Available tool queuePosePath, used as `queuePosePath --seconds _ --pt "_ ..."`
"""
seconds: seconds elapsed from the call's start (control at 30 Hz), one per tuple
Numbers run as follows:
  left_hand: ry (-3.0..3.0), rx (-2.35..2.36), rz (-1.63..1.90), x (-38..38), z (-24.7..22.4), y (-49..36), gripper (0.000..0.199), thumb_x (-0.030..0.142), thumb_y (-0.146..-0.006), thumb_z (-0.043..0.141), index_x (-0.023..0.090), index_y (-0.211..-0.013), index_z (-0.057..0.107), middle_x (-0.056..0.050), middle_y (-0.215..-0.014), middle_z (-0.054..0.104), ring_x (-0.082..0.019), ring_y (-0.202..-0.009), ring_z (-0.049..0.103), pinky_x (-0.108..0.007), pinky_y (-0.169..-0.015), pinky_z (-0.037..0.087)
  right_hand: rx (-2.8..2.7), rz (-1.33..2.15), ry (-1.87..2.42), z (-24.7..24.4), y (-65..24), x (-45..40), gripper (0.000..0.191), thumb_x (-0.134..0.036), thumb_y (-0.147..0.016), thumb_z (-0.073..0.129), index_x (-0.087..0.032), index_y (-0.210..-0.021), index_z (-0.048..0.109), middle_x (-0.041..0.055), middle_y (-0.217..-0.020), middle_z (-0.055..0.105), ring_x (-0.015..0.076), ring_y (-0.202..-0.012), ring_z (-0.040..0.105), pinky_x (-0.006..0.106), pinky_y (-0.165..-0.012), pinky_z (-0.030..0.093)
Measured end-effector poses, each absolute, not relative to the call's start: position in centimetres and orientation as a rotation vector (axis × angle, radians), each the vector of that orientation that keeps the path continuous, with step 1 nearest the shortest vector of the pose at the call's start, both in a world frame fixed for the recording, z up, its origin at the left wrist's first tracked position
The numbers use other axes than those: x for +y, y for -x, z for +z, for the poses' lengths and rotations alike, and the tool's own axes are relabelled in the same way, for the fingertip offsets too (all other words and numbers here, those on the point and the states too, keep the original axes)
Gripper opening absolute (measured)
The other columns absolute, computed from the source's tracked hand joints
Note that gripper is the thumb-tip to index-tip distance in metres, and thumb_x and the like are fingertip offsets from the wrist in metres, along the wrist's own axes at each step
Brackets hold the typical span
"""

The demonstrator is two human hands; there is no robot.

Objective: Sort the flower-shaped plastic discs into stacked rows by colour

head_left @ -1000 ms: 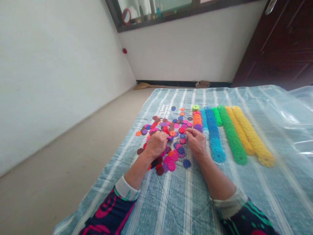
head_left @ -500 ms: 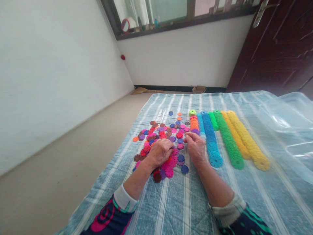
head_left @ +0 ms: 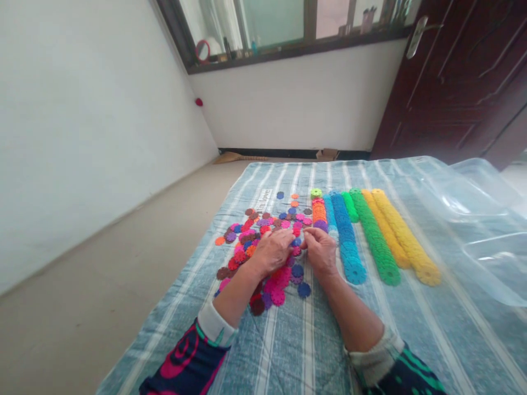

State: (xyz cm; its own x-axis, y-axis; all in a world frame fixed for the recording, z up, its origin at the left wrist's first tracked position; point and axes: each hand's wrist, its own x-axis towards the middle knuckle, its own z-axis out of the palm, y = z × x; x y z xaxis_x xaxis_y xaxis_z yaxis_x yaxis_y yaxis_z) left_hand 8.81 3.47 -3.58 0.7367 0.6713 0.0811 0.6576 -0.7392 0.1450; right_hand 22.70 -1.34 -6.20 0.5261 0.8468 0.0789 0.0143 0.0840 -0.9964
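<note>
A loose pile of flower-edged plastic discs (head_left: 240, 256) in pink, red, purple, brown, blue and orange lies on the striped cloth. My left hand (head_left: 274, 249) rests over the pile's right part, fingers curled together and their tips partly hidden. Close beside it, my right hand (head_left: 321, 251) has thumb and forefinger pinched at the pile's right edge. What either hand holds, if anything, is too small to make out. Just beyond my right hand runs a short overlapping row of orange discs (head_left: 318, 211), with a purple disc (head_left: 320, 225) at its near end.
To the right lie overlapping rows of blue discs (head_left: 346, 236), green discs (head_left: 376, 241) and yellow discs (head_left: 405, 236). Clear plastic containers (head_left: 494, 247) stand at the right side. The striped cloth (head_left: 284, 351) covers the surface, its left edge above the bare floor (head_left: 102, 285).
My hands have come closer together, with my left hand shifting right and up over the pile. The view has turned slightly right. The disc rows look the same.
</note>
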Motion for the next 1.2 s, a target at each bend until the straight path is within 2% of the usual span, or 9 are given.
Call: queuePosePath --seconds 0.2,0.4,0.5,0.6,0.7,0.83,0.93,1.03,1.2 --pt "-2.825 1.099 0.264 1.3 -3.4 -5.2 0.024 0.020 -0.092 0.047 0.019 -0.109 0.064 -0.009 -0.122 0.067 -0.022 -0.117 0.060 -0.043 -0.101 0.046 -0.864 0.723 1.358 -6.5 -22.7 -1.5 0.031 -0.041 -0.074 0.055 -0.017 -0.085 0.071 -0.0016 -0.053 0.062 0.0178 -0.052 0.057 0.029 -0.056 0.046" --pt "-2.635 1.225 0.729 1.0 -3.1 -0.9 0.028 0.021 -0.087 0.049 0.018 -0.107 0.068 -0.010 -0.118 0.070 -0.021 -0.114 0.062 -0.036 -0.102 0.048 -1.078 0.645 1.386 -7.3 -22.8 -2.0 0.032 -0.040 -0.077 0.053 -0.017 -0.086 0.073 -0.0009 -0.057 0.064 0.0172 -0.055 0.057 0.028 -0.058 0.044" --pt "-2.405 1.461 0.908 1.2 -3.4 1.5 0.027 0.026 -0.085 0.050 0.018 -0.100 0.070 -0.007 -0.108 0.073 -0.020 -0.102 0.067 -0.031 -0.094 0.051 -1.220 0.512 1.440 -7.6 -22.7 -2.4 0.031 -0.038 -0.080 0.050 -0.019 -0.089 0.073 0.0010 -0.067 0.069 0.0175 -0.060 0.059 0.028 -0.062 0.044" --pt "-2.107 1.672 1.066 1.5 -4.5 3.1 0.026 0.031 -0.083 0.050 0.018 -0.089 0.071 -0.003 -0.087 0.074 -0.016 -0.082 0.068 -0.024 -0.078 0.052 -1.434 0.249 1.449 -7.4 -21.9 -3.1 0.028 -0.032 -0.085 0.047 -0.021 -0.087 0.073 0.0050 -0.079 0.071 0.0201 -0.073 0.062 0.032 -0.072 0.046" --pt "-1.895 1.732 1.171 1.9 -5.8 3.7 0.026 0.034 -0.080 0.051 0.017 -0.079 0.071 -0.001 -0.069 0.069 -0.015 -0.070 0.065 -0.022 -0.068 0.050 -1.762 0.070 1.356 -6.9 -20.2 -4.2 0.027 -0.025 -0.090 0.046 -0.021 -0.086 0.073 0.0081 -0.084 0.070 0.0221 -0.083 0.061 0.034 -0.080 0.045" --pt "-1.728 1.630 1.252 2.4 -7.0 3.5 0.025 0.034 -0.077 0.052 0.016 -0.077 0.069 -0.002 -0.068 0.069 -0.015 -0.068 0.065 -0.022 -0.065 0.050 -2.092 0.016 1.173 -6.1 -17.2 -5.8 0.018 -0.022 -0.088 0.057 -0.022 -0.097 0.072 0.0088 -0.104 0.069 0.0246 -0.104 0.057 0.038 -0.092 0.042" --pt "-1.636 1.557 1.281 2.6 -7.3 3.2 0.025 0.036 -0.076 0.053 0.016 -0.076 0.068 -0.002 -0.069 0.070 -0.016 -0.069 0.067 -0.023 -0.063 0.050 -2.262 0.019 1.103 -5.5 -15.0 -6.5 0.023 -0.032 -0.084 0.067 -0.025 -0.106 0.069 0.0091 -0.119 0.064 0.0275 -0.118 0.049 0.042 -0.098 0.038" --pt "-1.545 1.525 1.302 2.6 -7.3 3.1 0.024 0.036 -0.074 0.054 0.016 -0.075 0.068 -0.002 -0.068 0.069 -0.015 -0.066 0.066 -0.022 -0.059 0.050 -2.398 0.024 1.126 -5.3 -13.2 -6.2 0.032 -0.040 -0.081 0.070 -0.025 -0.109 0.067 0.0101 -0.117 0.063 0.0286 -0.118 0.047 0.043 -0.096 0.038" --pt "-1.452 1.485 1.288 2.6 -7.3 3.1 0.025 0.037 -0.072 0.057 0.016 -0.077 0.068 -0.002 -0.067 0.069 -0.014 -0.056 0.062 -0.021 -0.049 0.046 -2.397 0.029 1.259 -5.8 -13.2 -4.6 0.016 -0.028 -0.088 0.060 -0.024 -0.101 0.068 0.0068 -0.102 0.067 0.0241 -0.107 0.052 0.039 -0.092 0.037"
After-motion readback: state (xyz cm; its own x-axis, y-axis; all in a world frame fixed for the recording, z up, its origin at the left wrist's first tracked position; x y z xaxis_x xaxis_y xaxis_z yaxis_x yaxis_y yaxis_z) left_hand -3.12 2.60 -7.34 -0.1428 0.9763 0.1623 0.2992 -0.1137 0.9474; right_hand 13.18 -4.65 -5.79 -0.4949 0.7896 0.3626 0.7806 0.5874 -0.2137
